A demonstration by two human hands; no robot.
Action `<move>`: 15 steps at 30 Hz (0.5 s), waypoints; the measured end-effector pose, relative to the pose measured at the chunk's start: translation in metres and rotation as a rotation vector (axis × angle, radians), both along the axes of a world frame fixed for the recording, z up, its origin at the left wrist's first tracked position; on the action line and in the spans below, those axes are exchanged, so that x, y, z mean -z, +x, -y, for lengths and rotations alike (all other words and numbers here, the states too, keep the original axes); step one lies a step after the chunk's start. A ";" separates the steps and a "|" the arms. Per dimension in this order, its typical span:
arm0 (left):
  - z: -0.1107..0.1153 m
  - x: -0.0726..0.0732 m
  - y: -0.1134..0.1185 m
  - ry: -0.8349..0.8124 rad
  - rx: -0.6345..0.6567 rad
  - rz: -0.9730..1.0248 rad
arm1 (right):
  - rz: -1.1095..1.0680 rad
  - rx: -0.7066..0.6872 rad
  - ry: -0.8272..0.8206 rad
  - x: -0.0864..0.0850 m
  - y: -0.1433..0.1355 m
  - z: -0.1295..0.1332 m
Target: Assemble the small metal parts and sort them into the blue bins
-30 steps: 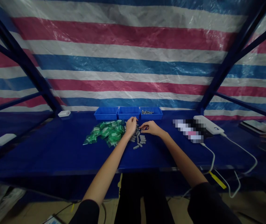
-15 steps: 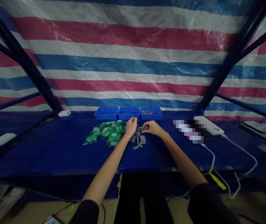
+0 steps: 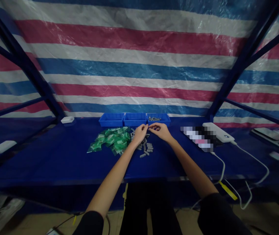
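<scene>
My left hand [image 3: 140, 133] and my right hand [image 3: 159, 130] meet at the fingertips above a pile of small grey metal cylinders [image 3: 149, 147]. Both are closed in a pinch; whatever sits between the fingers is too small to make out. Part of the pile is hidden under the left hand. Left of it lies a heap of green plastic bags [image 3: 116, 138] with small pale pieces in them. Just beyond the hands stand a left blue bin [image 3: 111, 124], a middle blue bin [image 3: 135, 124] and a right blue bin [image 3: 162, 123], the right one holding small metal parts [image 3: 154, 119].
On the right of the blue table [image 3: 63, 160] lie a blurred-out phone [image 3: 199, 138], a white power bank [image 3: 218, 132] with white cables, and a flat scale-like device [image 3: 273, 136]. White boxes [image 3: 67, 119] lie at the left. Blue frame posts rise at both sides.
My right hand has moved left and slightly up, its fingertips now meeting the left hand's. The left hand has shifted slightly right, turning toward it.
</scene>
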State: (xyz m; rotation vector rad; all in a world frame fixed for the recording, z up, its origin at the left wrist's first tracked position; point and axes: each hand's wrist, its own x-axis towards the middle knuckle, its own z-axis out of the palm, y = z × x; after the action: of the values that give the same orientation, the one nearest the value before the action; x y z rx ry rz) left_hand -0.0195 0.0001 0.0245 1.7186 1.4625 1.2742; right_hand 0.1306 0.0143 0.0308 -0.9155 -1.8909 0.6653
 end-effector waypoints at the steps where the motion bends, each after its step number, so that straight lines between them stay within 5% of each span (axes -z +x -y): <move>1: 0.000 0.000 0.001 0.000 0.029 0.011 | -0.026 0.014 -0.007 0.000 -0.001 0.000; 15: -0.001 0.001 0.002 -0.038 0.149 0.096 | -0.241 0.004 -0.146 0.000 -0.003 -0.003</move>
State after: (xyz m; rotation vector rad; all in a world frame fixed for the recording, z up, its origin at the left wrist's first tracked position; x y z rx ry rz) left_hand -0.0170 0.0013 0.0230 1.6841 1.2713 1.2238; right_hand 0.1272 0.0176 0.0304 -0.8877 -1.6424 0.8804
